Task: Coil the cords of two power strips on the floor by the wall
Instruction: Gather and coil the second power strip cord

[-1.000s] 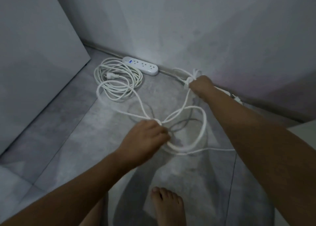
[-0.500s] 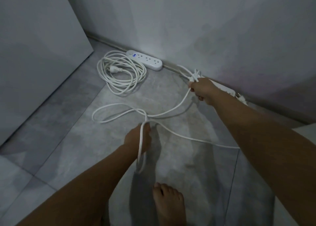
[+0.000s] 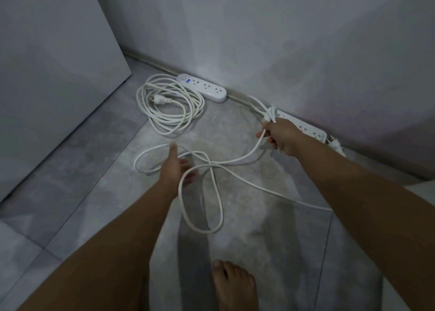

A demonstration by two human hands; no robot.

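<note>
Floor, wall at 12. Right hand clenched on cord, anchoring gathered loops at 2; left hand released, spread to catch slack.

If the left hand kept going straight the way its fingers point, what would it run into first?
Probably the loose cord loop on the floor just ahead of the left hand; farther along lies the coiled cord. Depth is uncertain.

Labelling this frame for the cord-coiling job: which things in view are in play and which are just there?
In play:
- loose cord, sprawled in loops on the floor
- right hand, grip closed on that cord
- left hand, open above the loops
- second power strip by the wall
- first power strip and its coiled cord, already bundled

Just there:
- bare foot
- white panel at left
</note>
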